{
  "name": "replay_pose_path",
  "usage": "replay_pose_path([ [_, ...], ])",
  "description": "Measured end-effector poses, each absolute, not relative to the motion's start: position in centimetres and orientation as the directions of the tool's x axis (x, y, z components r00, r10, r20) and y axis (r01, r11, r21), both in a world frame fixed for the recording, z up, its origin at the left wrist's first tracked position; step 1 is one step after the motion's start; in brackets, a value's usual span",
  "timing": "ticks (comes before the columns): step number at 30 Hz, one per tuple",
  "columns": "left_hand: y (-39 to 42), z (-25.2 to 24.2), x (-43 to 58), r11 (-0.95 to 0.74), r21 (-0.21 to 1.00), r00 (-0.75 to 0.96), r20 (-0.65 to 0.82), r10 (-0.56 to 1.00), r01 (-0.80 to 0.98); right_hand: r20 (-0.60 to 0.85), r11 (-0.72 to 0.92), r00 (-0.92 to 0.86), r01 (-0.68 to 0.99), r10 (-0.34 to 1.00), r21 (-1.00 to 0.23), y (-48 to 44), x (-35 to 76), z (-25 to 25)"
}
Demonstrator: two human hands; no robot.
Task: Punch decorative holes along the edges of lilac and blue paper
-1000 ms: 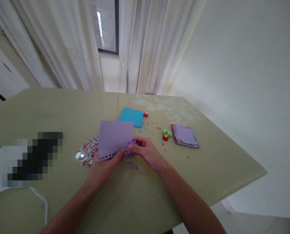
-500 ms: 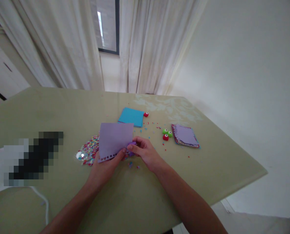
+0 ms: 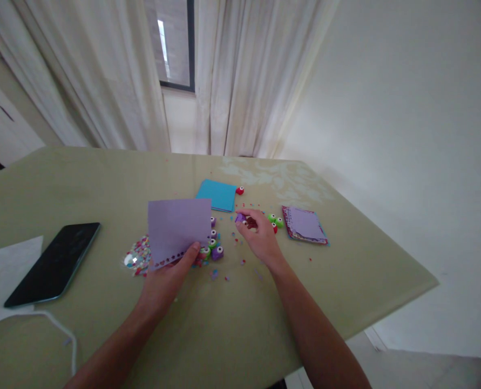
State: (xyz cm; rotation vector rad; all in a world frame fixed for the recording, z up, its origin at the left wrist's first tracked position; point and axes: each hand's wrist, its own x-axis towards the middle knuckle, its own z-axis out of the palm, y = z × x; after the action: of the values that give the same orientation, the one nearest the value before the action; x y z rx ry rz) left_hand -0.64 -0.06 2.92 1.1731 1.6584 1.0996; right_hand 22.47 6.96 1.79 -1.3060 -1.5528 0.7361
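Observation:
My left hand (image 3: pixel 175 270) is closed on a sheet of purple paper (image 3: pixel 179 229), thumb on its front. Small star and heart holes run along the sheet's lower edge. Off the table to the right, my right hand (image 3: pixel 260 235) pinches a purple paper punch (image 3: pixel 240 218) with an eye-like top. Several purple and green punches, among them a purple one (image 3: pixel 217 253), sit beside and partly behind the sheet. Just beyond my right hand are green punches (image 3: pixel 276 220) and a red one (image 3: pixel 275 228), partly covered by the fingers.
Punched paper bits (image 3: pixel 139 254) lie heaped left of the sheet. A blue paper stack (image 3: pixel 218 194) with a red punch (image 3: pixel 240 190) lies farther back. At right is a punched paper stack (image 3: pixel 305 224); at left, a tablet (image 3: pixel 56 265), white sheet (image 3: pixel 5 275) and white cable (image 3: pixel 68 329).
My right hand has moved right, away from the sheet's edge, carrying the purple punch. The sheet in my left hand has shifted slightly left, uncovering several punches.

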Motion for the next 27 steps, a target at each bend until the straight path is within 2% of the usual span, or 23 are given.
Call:
replay_pose_path([
  [2, -0.1, 3.0, -0.6, 0.169, 0.948, -0.227, -0.108, 0.968, 0.271, 0.299, 0.261, -0.046, 0.626, 0.953, -0.735, 7.3, 23.1, 1.2],
  [5, 0.0, 3.1, -0.5, 0.148, 0.953, -0.217, -0.091, 0.972, 0.265, 0.267, 0.268, -0.128, 0.758, 0.955, -0.595, 7.3, 22.8, 0.2],
  [7, 0.0, 3.1, -0.5, 0.158, 0.956, -0.219, -0.104, 0.970, 0.246, 0.248, 0.295, -0.180, 0.755, 0.952, -0.586, 7.1, 22.3, -0.4],
  [10, 0.1, 2.6, -0.6, 0.187, 0.960, -0.222, -0.139, 0.965, 0.210, 0.203, 0.307, -0.231, 0.708, 0.952, -0.636, 7.1, 22.0, -0.5],
  [12, 0.2, 2.1, -0.7, 0.183, 0.967, -0.227, -0.141, 0.964, 0.178, 0.203, 0.282, -0.196, 0.699, 0.959, -0.657, 7.5, 22.9, 0.0],
  [14, 0.3, 1.6, -0.7, 0.156, 0.978, -0.228, -0.122, 0.966, 0.138, 0.246, 0.224, -0.084, 0.745, 0.966, -0.628, 8.0, 24.5, 0.8],
  [17, 0.4, 1.4, -0.6, 0.129, 0.989, -0.226, -0.108, 0.968, 0.079, 0.365, 0.017, 0.160, 0.899, 0.917, -0.437, 8.8, 27.6, 1.7],
  [19, 0.3, 1.7, -0.5, 0.128, 0.990, -0.218, -0.112, 0.970, 0.061, 0.338, -0.150, 0.261, 0.935, 0.904, -0.321, 9.0, 29.1, 1.9],
  [21, 0.2, 2.0, -0.4, 0.130, 0.990, -0.215, -0.116, 0.970, 0.052, 0.268, -0.232, 0.295, 0.942, 0.917, -0.244, 9.0, 29.8, 1.7],
  [24, 0.2, 2.3, -0.3, 0.125, 0.991, -0.223, -0.113, 0.968, 0.042, 0.205, -0.212, 0.252, 0.957, 0.946, -0.201, 9.0, 29.7, 1.5],
  [27, 0.1, 2.4, -0.4, 0.119, 0.992, -0.221, -0.106, 0.970, 0.044, 0.249, -0.160, 0.219, 0.958, 0.943, -0.237, 9.1, 29.1, 1.6],
])
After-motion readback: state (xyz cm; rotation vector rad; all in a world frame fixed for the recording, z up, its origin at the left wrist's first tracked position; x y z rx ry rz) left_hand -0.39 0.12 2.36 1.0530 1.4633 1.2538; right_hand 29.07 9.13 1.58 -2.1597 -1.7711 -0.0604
